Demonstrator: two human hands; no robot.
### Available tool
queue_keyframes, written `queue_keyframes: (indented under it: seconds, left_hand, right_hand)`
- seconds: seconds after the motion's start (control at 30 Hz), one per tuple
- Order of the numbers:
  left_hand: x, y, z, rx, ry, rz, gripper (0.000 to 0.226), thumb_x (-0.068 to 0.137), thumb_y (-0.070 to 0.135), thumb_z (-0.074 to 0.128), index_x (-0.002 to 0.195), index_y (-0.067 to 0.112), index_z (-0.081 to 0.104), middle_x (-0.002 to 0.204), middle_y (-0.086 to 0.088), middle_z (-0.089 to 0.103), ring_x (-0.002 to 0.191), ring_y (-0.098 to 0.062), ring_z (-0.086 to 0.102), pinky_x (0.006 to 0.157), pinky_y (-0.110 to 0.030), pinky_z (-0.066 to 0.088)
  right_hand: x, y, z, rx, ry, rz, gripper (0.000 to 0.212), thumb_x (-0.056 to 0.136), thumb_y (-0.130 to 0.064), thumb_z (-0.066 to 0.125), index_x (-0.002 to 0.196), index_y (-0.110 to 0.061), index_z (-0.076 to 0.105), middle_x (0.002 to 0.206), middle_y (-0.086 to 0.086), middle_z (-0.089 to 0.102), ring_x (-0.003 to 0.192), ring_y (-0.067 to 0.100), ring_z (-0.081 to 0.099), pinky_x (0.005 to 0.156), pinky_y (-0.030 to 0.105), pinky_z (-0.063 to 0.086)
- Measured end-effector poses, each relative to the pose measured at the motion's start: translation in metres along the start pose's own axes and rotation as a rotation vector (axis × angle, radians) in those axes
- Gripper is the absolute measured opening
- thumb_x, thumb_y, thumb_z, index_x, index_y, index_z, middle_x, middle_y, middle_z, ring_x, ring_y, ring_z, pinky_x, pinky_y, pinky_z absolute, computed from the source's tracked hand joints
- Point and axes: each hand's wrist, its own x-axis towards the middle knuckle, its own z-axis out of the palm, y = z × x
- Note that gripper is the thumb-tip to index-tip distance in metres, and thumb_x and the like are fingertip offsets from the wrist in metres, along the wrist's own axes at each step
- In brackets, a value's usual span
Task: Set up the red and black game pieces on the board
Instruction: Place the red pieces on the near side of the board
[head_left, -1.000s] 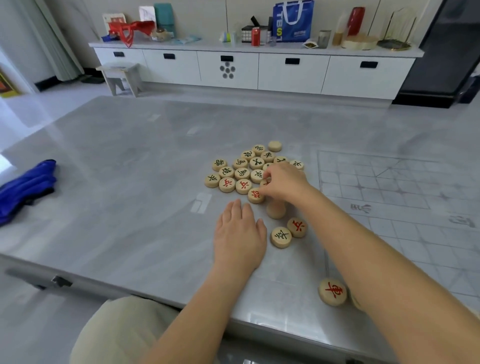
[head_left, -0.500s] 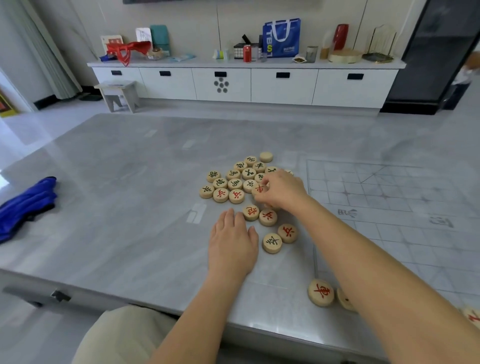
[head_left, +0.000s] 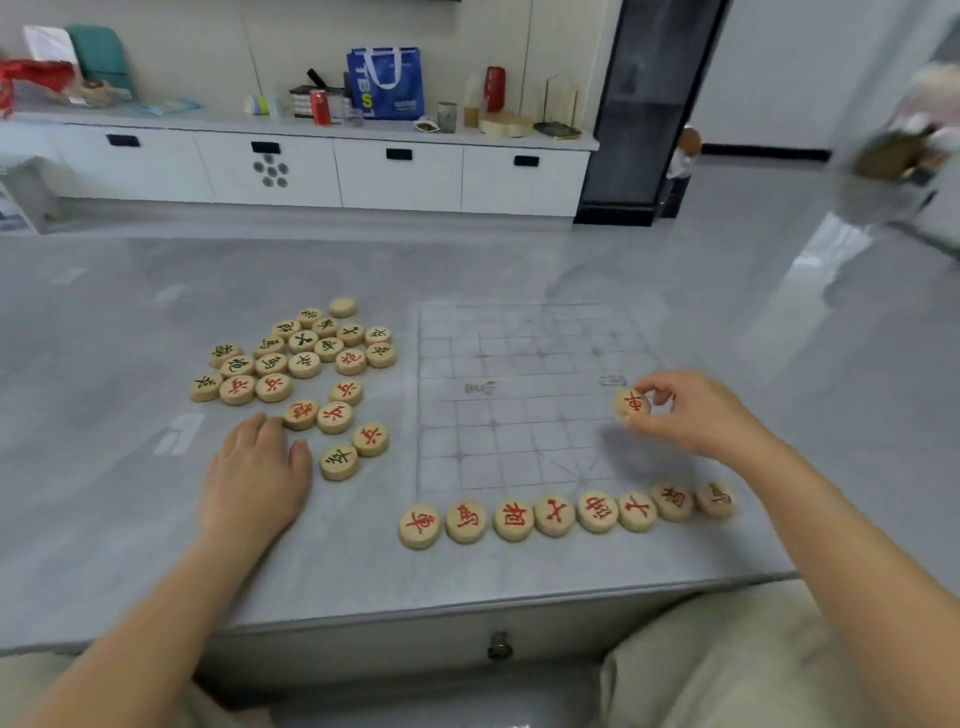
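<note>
A faint printed game board (head_left: 524, 395) lies on the grey table (head_left: 130, 322). Several round wooden pieces with red marks form a row (head_left: 566, 514) along the board's near edge. A loose pile of red and black marked pieces (head_left: 301, 358) sits left of the board. My right hand (head_left: 691, 415) pinches one red-marked piece (head_left: 631, 402) above the board's right side. My left hand (head_left: 254, 478) rests flat on the table, fingertips touching a red piece (head_left: 301, 413) at the pile's near edge.
The table's front edge (head_left: 467, 608) runs close to my lap. A white sideboard (head_left: 332, 166) with a blue bag (head_left: 387, 83), cans and boxes stands beyond the table. A dark cabinet (head_left: 654, 104) rises at the back right.
My right hand left the pile and moved right over the board, carrying a red piece. The view swung right, bringing the row of red pieces into sight. My left hand stayed flat.
</note>
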Motion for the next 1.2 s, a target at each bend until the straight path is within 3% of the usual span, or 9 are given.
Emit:
queue_keyframes:
  seconds: [0.27,0.43,0.57,0.73,0.9,1.2]
  left_hand:
    - [0.012,-0.016,0.014,0.049,-0.04,-0.011,0.049,0.096,0.031,0.041,0.132,-0.002,0.046,0.138,-0.025,0.045,0.129,-0.04,0.038,0.109,-0.05,0.031]
    - [0.012,-0.014,0.012,0.064,-0.041,-0.008,0.052,0.097,0.033,0.036,0.134,-0.002,0.044,0.141,-0.024,0.043,0.131,-0.038,0.037,0.11,-0.049,0.029]
    - [0.01,-0.014,0.011,0.069,-0.027,0.004,0.048,0.096,0.035,0.035,0.127,0.0,0.049,0.132,-0.024,0.05,0.122,-0.04,0.044,0.103,-0.052,0.037]
    - [0.007,-0.009,0.007,0.038,-0.015,-0.01,0.045,0.096,0.032,0.037,0.123,-0.001,0.051,0.127,-0.024,0.052,0.118,-0.04,0.047,0.101,-0.051,0.038]
    - [0.002,-0.004,0.002,0.017,-0.017,-0.023,0.043,0.095,0.031,0.037,0.12,-0.001,0.052,0.125,-0.024,0.053,0.116,-0.04,0.048,0.097,-0.051,0.041]
    - [-0.004,0.002,-0.003,-0.027,0.013,-0.008,0.046,0.097,0.029,0.038,0.133,0.001,0.046,0.138,-0.018,0.047,0.128,-0.032,0.043,0.106,-0.043,0.034]
  right_hand:
    - [-0.042,0.088,-0.029,-0.032,0.005,0.157,0.031,0.075,-0.036,0.073,0.103,-0.027,0.066,0.1,-0.001,0.058,0.082,0.014,0.052,0.071,0.026,0.036]
    - [-0.054,0.105,-0.015,-0.093,-0.133,0.225,0.039,0.072,-0.034,0.073,0.109,-0.025,0.064,0.104,-0.002,0.06,0.091,0.016,0.058,0.078,0.03,0.047]
    - [-0.055,0.104,-0.008,-0.073,-0.13,0.215,0.041,0.072,-0.033,0.071,0.112,-0.025,0.063,0.107,-0.001,0.06,0.09,0.015,0.059,0.078,0.031,0.05]
    - [-0.054,0.096,-0.016,-0.127,-0.234,0.227,0.069,0.072,-0.036,0.073,0.134,-0.027,0.045,0.133,0.004,0.045,0.109,0.02,0.053,0.087,0.03,0.045]
    - [-0.047,0.061,-0.019,-0.035,-0.146,0.108,0.076,0.075,-0.039,0.073,0.141,-0.026,0.037,0.143,0.004,0.033,0.123,0.02,0.046,0.101,0.033,0.037]
    - [-0.012,-0.026,0.02,0.052,-0.17,-0.184,0.066,0.083,-0.044,0.063,0.141,-0.032,0.035,0.143,-0.004,0.033,0.127,0.011,0.039,0.103,0.029,0.034]
